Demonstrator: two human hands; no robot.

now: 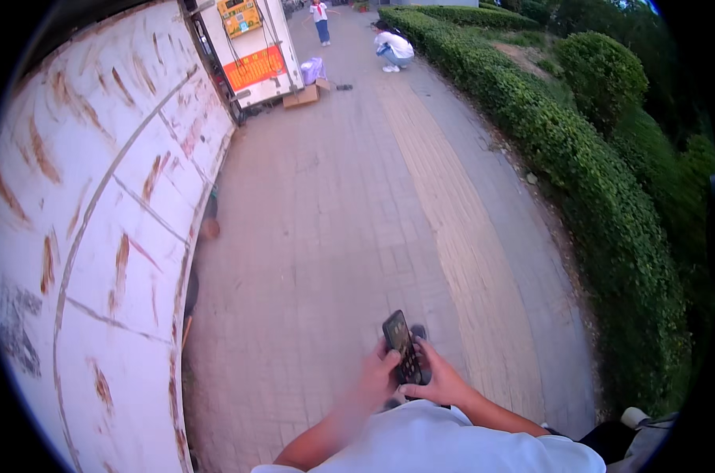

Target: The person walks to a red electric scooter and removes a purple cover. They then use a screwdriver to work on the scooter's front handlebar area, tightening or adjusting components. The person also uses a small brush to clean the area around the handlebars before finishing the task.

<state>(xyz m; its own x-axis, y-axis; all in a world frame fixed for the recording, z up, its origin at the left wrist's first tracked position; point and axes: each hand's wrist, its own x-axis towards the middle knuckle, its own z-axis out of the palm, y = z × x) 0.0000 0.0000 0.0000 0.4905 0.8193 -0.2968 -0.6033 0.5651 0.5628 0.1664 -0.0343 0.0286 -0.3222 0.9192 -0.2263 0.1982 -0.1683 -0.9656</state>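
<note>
A dark smartphone (pixel 401 339) is held upright in front of my body, its lit screen turned toward me and showing rows of small icons. My left hand (pixel 379 374) wraps the phone's left side, with the thumb by the edge of the screen. From the right, my right hand (pixel 440 381) closes around the lower part, its thumb near the bottom of the screen. The fingers behind the phone are mostly hidden. Below the hands, my white shirt (pixel 444 441) fills the lower edge.
A rust-streaked white metal panel (pixel 89 213) lines the left. Ahead are a white cabinet (pixel 255 63), a cardboard box (pixel 300 97) and a purple bag (pixel 313 70). One person (pixel 321 22) stands; another person (pixel 392 49) crouches beside the hedge (pixel 546 134). A tactile strip (pixel 460 229) runs along the pavement (pixel 310 236).
</note>
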